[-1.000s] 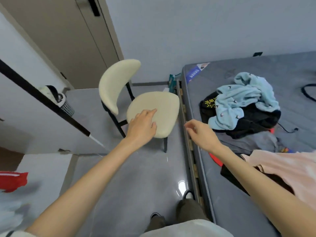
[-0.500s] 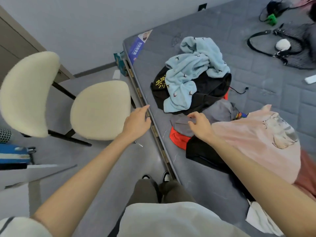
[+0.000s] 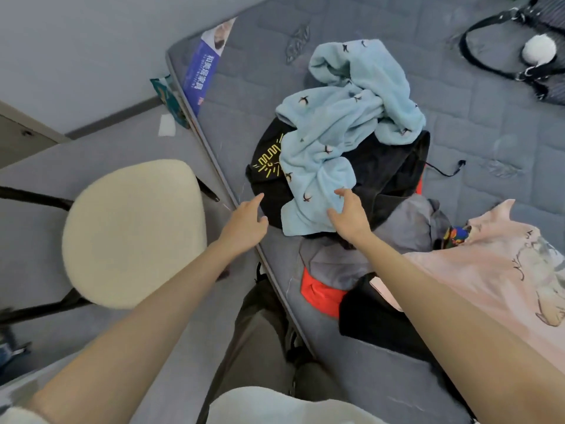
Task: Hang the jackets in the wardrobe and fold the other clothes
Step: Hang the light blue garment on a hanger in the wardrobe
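A grey quilted mattress [image 3: 477, 154] is seen at the right, and a heap of clothes is piled on it. On top of the heap a crumpled light blue fleece garment with small dark birds [image 3: 345, 133] is laid over a black garment with yellow print [image 3: 269, 166]. Its long axis runs from the near hem away to the far right. Both hands are spread and nothing is held. The right hand [image 3: 348, 215] is nearer, just over that hem. The left hand [image 3: 244, 224] is kept beside it, at the mattress edge.

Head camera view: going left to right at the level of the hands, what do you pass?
cream chair seat → left hand → right hand → pink shirt. The light blue garment overlaps the right hand, so it is left out.
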The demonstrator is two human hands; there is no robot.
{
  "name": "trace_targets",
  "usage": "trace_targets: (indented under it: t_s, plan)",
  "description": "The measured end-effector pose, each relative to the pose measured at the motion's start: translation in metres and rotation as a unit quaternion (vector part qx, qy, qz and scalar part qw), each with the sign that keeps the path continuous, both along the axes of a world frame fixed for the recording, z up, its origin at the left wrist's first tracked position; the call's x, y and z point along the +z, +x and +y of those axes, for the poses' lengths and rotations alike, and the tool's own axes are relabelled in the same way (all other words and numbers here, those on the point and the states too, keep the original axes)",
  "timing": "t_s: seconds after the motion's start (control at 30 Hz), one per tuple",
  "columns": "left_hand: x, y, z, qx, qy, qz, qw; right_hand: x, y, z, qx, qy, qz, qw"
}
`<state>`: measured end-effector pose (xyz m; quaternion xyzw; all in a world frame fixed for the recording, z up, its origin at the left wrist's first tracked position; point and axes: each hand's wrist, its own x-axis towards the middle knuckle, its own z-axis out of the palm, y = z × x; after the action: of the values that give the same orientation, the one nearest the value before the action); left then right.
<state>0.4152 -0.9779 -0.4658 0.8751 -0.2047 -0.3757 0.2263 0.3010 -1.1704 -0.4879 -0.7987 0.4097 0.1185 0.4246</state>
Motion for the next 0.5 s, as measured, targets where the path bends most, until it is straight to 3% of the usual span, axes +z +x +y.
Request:
trace_targets:
  t_s: [0.1,0.2,0.33,0.5]
  plan:
    - [-0.027,0.040,-0.024,-0.003,-0.011,0.011,1.000,-0.018,0.048,-0.017,-0.062,0.030,-0.017,0.997]
    - [-0.053,0.075,-0.052,-0.008,-0.035,0.016,0.999,-0.031,0.098,-0.047,-0.159,0.050,-0.092,0.982]
    - [-0.087,0.113,-0.095,-0.012,-0.094,0.010,0.995,-0.041,0.151,-0.097,-0.269,0.072,-0.101,0.955]
    - [-0.119,0.133,-0.146,-0.032,-0.084,-0.002,0.996,-0.055,0.174,-0.128,-0.264,0.043,-0.098,0.959]
